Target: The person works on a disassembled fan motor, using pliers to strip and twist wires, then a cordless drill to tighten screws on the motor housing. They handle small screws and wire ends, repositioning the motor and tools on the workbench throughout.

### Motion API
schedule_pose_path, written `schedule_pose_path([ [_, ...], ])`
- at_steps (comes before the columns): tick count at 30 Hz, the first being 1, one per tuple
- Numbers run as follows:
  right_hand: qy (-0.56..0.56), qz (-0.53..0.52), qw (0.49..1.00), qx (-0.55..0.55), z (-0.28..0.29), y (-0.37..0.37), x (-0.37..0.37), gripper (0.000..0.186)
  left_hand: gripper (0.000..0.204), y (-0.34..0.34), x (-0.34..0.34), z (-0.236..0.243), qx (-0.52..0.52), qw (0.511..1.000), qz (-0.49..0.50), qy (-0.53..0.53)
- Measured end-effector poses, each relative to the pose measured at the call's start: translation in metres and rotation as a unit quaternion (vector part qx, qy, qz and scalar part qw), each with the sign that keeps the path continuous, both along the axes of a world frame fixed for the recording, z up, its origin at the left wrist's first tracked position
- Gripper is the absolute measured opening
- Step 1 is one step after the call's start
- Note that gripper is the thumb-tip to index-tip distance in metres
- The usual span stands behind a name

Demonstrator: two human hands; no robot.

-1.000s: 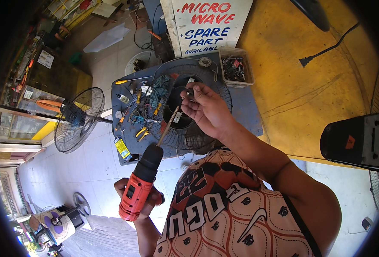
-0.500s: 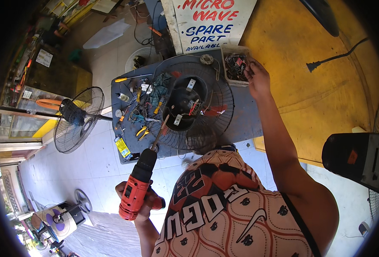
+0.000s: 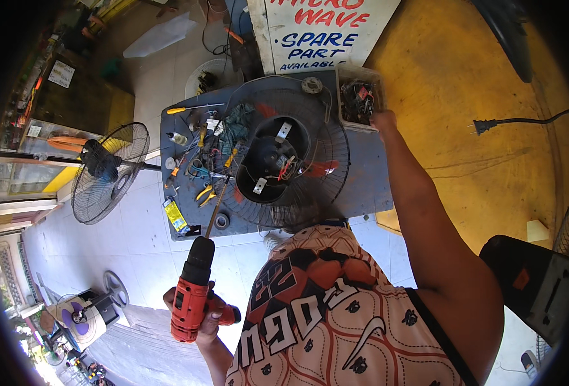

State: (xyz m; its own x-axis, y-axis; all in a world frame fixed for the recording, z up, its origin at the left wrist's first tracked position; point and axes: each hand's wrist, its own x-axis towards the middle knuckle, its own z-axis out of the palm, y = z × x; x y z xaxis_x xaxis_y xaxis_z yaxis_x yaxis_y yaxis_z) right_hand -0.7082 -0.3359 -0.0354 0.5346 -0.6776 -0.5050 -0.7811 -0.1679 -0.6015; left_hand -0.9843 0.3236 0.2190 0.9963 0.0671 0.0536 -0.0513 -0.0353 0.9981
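My left hand (image 3: 202, 321) grips a red and black cordless drill (image 3: 192, 296) with a long metal bit (image 3: 219, 209) angled up toward the table. My right hand (image 3: 383, 121) is at the lower right corner of a clear plastic container (image 3: 379, 95) of small mixed parts; its fingertips are hard to make out. Between my hands, a round wire fan grille (image 3: 326, 193) lies on the blue-grey table (image 3: 368, 167), around a black housing (image 3: 268, 186) with metal brackets and loose wires. Screwdrivers (image 3: 178, 110), pliers (image 3: 204, 193), scissors (image 3: 196, 168) and a rag (image 3: 236, 125) lie left of the grille.
A standing fan (image 3: 108, 174) is at the left, beside display cabinets (image 3: 66, 122). A yellow surface (image 3: 458, 83) fills the right, with a plug cable (image 3: 516, 121) and a black device (image 3: 516, 280). A signboard (image 3: 316, 35) stands behind the table. More equipment (image 3: 82, 315) sits lower left.
My right hand has moved from above the black housing, rightward to the parts container. My left hand and the drill have shifted a little left and down.
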Motion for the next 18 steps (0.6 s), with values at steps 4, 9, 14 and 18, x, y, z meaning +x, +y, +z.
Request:
schedule_pose_path([
  [4, -0.356, -0.077, 0.905, 0.218, 0.076, 0.089, -0.018, 0.027, 0.067, -0.01, 0.0, 0.005, -0.043, 0.999, 0.023, 0.003],
  [9, -0.45, 0.172, 0.795, 0.37, 0.19, 0.256, -0.095, 0.022, 0.077, -0.015, 0.001, 0.008, -0.066, 0.998, 0.016, 0.02],
  [14, -0.285, 0.053, 0.659, 0.694, 0.225, 0.352, -0.149, 0.02, 0.089, -0.001, -0.017, 0.017, -0.021, 0.998, -0.024, 0.049],
  [18, -0.219, 0.057, 0.654, 0.721, 0.208, 0.362, -0.171, 0.017, 0.075, 0.005, -0.04, 0.025, -0.029, 0.996, -0.016, 0.086],
])
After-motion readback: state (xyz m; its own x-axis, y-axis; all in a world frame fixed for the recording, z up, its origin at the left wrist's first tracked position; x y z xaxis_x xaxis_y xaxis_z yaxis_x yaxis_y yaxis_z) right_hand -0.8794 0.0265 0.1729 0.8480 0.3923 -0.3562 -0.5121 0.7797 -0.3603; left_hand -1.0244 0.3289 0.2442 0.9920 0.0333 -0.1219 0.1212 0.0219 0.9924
